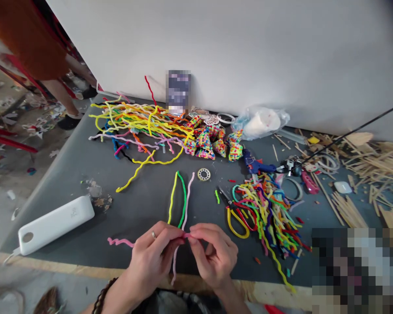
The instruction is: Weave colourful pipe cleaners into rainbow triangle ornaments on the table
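My left hand (153,250) pinches a pink pipe cleaner (119,241), whose wavy tail sticks out to the left. My right hand (214,250) grips the same piece, fingertips closed close to those of the left. A pale pink pipe cleaner (189,192) runs lengthwise past the fingertips and hangs below them. Beyond the hands, a yellow pipe cleaner (173,196) and a green pipe cleaner (184,196) meet at their far tips; my fingers hide their near ends. Scissors (237,216) with yellow and red handles lie to the right.
Piled pipe cleaners (144,120) and multicoloured bundles (205,141) are at the back. On the right are cut pieces (275,209), a blue glue gun (257,163) and wooden sticks (350,209). A white power bank (57,224) lies left. Someone's leg (63,93) shows beyond the table.
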Available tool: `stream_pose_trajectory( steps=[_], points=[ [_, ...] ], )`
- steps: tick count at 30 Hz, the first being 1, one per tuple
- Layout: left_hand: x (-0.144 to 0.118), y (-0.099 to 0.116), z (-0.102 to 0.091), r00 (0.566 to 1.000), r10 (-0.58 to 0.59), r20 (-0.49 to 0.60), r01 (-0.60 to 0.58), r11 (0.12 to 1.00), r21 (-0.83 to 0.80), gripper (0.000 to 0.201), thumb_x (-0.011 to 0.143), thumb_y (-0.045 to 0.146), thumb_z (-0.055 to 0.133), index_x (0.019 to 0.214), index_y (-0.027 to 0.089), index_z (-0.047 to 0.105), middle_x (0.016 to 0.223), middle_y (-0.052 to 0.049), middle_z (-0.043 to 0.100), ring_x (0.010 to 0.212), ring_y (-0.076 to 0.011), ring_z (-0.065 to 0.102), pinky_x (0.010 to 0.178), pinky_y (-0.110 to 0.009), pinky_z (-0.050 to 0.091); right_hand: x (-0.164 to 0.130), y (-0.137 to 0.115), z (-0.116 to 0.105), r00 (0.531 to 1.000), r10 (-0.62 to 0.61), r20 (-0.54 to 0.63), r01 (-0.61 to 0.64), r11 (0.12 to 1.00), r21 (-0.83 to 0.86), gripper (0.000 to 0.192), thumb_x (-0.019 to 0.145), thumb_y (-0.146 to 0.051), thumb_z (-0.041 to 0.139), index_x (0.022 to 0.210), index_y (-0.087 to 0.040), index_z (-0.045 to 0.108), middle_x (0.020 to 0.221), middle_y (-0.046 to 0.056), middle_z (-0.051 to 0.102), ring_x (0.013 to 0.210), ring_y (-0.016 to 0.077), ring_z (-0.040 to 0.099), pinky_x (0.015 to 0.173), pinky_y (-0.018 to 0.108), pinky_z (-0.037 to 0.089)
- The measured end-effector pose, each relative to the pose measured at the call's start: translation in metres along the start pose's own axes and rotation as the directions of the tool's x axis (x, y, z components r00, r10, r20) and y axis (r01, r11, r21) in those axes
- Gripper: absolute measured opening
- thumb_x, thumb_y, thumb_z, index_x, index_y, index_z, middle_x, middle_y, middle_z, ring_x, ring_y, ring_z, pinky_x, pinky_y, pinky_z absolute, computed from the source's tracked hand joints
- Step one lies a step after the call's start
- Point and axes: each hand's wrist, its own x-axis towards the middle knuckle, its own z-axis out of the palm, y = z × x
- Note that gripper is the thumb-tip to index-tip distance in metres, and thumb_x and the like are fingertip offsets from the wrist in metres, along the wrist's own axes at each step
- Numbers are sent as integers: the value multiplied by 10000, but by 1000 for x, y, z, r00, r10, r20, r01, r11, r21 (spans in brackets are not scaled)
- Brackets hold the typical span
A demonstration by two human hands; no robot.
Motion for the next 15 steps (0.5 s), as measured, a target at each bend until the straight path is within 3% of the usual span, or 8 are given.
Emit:
stream_pose_trajectory(
  steps=[3,6,8,10,12,15],
  points=[
    [0,-3,0,1000,18,-5,-17,997,72,244,977,-3,523,974,195,665,813,-6,684,727,-111,649,691,-196,535,2,2,-1,999,-53,11,54,999,-11,263,848,-75,646,993,-283,715,811,14,770,671,182,740,610,304,632],
    [2,-7,-1,998,57,25,-61,980,187,315,933,-50,461,925,200,653,759,-5,652,705,-140,603,655,-238,500,4,4,-3,963,-259,76,265,960,-92,351,800,-42,549,1026,-251,719,805,31,776,672,189,735,610,308,615],
    [4,-7,1,996,72,55,-83,969,232,336,901,-70,439,889,202,637,715,0,619,675,-152,566,613,-253,460,6,3,-5,939,-310,148,327,938,-110,397,774,-31,502,1035,-246,712,807,28,777,682,190,729,625,312,607],
    [2,-3,3,995,65,75,-81,968,237,332,897,-73,431,825,204,601,679,3,579,643,-153,531,572,-260,418,6,1,-6,962,-201,184,212,976,-41,362,784,-24,494,968,-261,697,792,11,754,685,179,706,630,305,590],
    [-2,2,6,995,63,75,-79,970,230,335,913,-68,430,786,204,578,659,4,547,628,-152,509,559,-264,398,4,-2,-4,982,10,189,-29,995,96,255,826,-42,532,858,-261,658,752,-1,700,666,164,661,598,286,551],
    [-13,9,7,987,161,7,-157,950,270,296,942,-52,476,889,186,643,684,2,581,634,-147,511,592,-264,424,-4,-4,0,959,246,139,-277,918,285,178,903,-117,590,777,-244,596,710,-13,612,631,144,593,538,250,475]
  ],
)
